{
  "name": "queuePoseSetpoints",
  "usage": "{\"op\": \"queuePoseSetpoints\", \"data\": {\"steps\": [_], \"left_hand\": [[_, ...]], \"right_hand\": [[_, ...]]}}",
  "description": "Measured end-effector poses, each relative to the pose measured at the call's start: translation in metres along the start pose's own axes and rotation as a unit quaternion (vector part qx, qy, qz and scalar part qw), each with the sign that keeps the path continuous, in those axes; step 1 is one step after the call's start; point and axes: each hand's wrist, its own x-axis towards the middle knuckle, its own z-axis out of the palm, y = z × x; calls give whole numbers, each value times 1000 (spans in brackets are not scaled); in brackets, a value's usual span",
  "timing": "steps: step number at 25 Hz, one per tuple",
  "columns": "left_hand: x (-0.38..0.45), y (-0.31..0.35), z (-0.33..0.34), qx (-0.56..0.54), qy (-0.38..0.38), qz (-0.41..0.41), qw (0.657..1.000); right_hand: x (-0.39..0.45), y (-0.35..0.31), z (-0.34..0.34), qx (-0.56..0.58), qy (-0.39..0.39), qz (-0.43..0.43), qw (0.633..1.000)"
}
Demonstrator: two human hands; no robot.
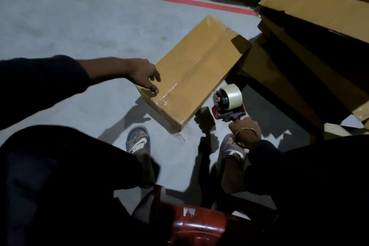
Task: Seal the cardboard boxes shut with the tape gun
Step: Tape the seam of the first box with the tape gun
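From the head view, the cardboard box (pixel 191 70) lies flat on the grey floor (pixel 69 26) between the person's feet and a stack of unsealed boxes (pixel 311 32) at the right. A strip of clear tape already runs along its centre seam and wrinkles over the near end. The left hand (pixel 146 76) reaches in with fingers loosely spread, its fingertips on the box's near left corner and gripping nothing. The right hand (pixel 244 129) is closed around the handle of the tape gun (pixel 227 104), which is held in the air just off the box's near right corner, roll uppermost. The risks, as I judge them: the wrinkled tape at the near end may not be bonded and could lift unless pressed flat. With only fingertips steadying it, the light box could slide or pivot on the smooth floor under a fresh pull of tape. The gun's cutter sits close to the right sandalled foot (pixel 231 152), so a slip downward could catch it.
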Motion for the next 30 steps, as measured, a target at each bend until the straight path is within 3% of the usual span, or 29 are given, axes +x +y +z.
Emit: {"op": "queuePoseSetpoints", "data": {"steps": [2,7,11,17,19,23,25,28,30], "left_hand": [[17,25,28,24,26,-27,999],[40,113,170,-72,60,-133,987],[60,142,226,-103,218,-172,955],[84,159,246,-164,379,-226,882],[89,157,250,-174,384,-226,878],[91,156,250,-182,325,-243,896],[85,157,246,-201,342,-233,888],[75,161,242,-258,394,-200,859],[76,163,233,-340,413,-247,808]], "right_hand": [[-3,-16,7,23,35,-20,999],[5,-50,29,91,43,-105,989],[25,-73,43,129,28,-181,975],[58,-82,60,142,16,-229,963],[61,-78,70,137,8,-217,967],[64,-76,82,168,-11,-194,966],[61,-81,84,179,-23,-192,965],[57,-82,88,200,-20,-186,962],[54,-84,89,232,-5,-176,957]]}}
